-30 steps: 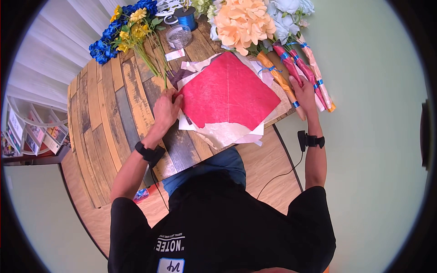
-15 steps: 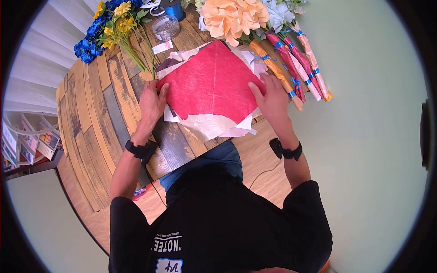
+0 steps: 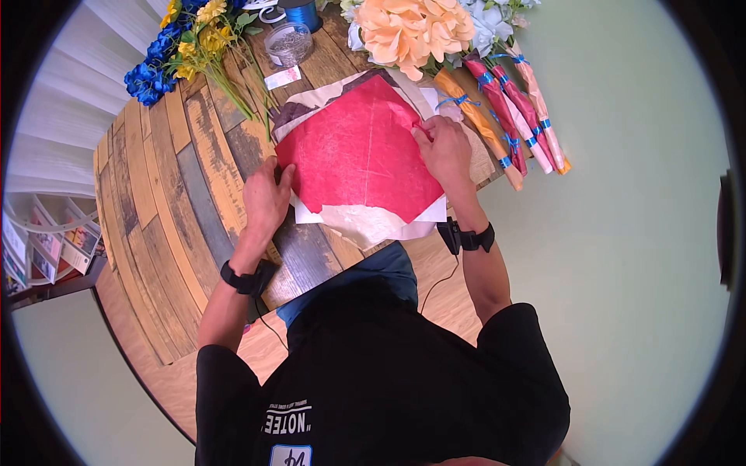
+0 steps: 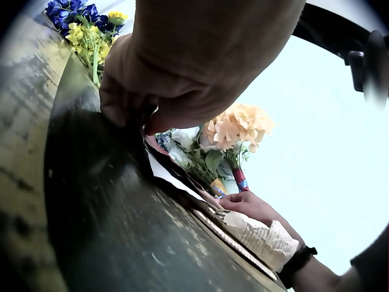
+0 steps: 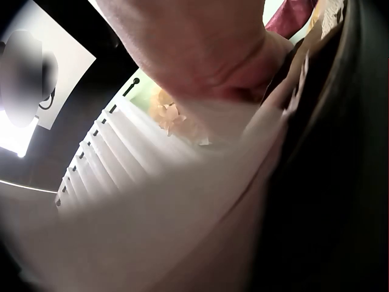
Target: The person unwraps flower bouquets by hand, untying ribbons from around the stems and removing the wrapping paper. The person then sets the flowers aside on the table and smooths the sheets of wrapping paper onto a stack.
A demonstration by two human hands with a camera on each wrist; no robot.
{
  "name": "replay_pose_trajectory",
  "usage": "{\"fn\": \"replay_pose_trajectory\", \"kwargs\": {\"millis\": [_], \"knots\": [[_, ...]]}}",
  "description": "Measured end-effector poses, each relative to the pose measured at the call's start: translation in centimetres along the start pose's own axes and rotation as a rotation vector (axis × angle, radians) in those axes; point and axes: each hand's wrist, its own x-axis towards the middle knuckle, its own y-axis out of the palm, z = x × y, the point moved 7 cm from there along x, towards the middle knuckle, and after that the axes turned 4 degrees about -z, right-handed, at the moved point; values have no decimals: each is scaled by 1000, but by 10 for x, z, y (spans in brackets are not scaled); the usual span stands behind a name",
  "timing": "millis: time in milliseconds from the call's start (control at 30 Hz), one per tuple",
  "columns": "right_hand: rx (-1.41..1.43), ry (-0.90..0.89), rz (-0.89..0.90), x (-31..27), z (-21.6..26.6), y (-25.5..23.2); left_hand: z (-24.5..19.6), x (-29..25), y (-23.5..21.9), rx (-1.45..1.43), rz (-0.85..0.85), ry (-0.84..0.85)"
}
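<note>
In the head view a red sheet of wrapping paper lies on top of a loose stack of pale and dark sheets. My left hand pinches the paper at the left corner. In the left wrist view, thumb and fingertips of that hand meet on the dark edge of the sheets. On the opposite side, my right hand grips the red sheet's right edge, which is bunched under the fingers. Pale paper blurs across the right wrist view, below the right hand, whose fingertips are hidden.
Paper-wrapped bouquets tied in blue ribbon, one with large peach flowers, lie right of the stack. Blue and yellow flowers, a tub of pins and a blue ribbon spool sit at the back of the wooden table.
My right hand has left a red-wrapped bouquet, come left to the red sheet's right corner, and drawn that edge inward. The left hand stays at the left corner, slightly lower.
</note>
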Motion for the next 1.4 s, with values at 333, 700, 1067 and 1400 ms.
{"fn": "replay_pose_trajectory", "kwargs": {"millis": [333,700,1067,1400], "knots": [[131,170,117,-12,-1,-6,-10,-2,-17,-123,-53,28],[-260,9,16,3,16,-1,-14,0,-1,-25,-3,63],[-46,-16,-38,-5,32,-16,-17,-1,1,-37,-1,14],[367,168,-29,-40,43,-44,-12,-1,-7,-358,-92,34]]}}
